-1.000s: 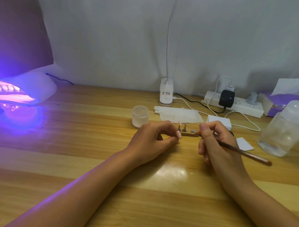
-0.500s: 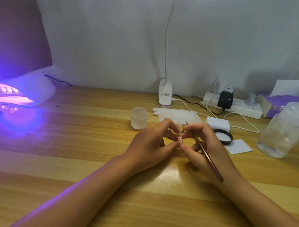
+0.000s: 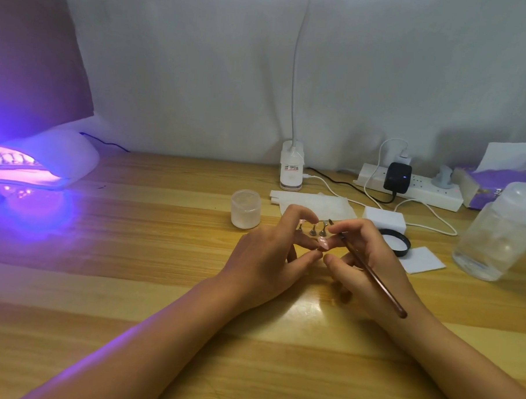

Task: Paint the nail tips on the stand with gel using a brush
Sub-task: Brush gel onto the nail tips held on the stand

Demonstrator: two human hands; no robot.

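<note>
So we've got the little stand of metal-pegged nail tips (image 3: 312, 229) sitting just behind both hands. Our left hand (image 3: 271, 260) looks like it's pinching the stand; our right hand (image 3: 364, 261) pinches the thin brown brush (image 3: 370, 269), bristles aimed away at the rightmost peg.

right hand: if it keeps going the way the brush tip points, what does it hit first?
Likely the small metal holders on the stand: the right hand aims the brush up-left, its tip beside the rightmost one. Beyond them lies the white sheet. Depth is unclear.
</note>
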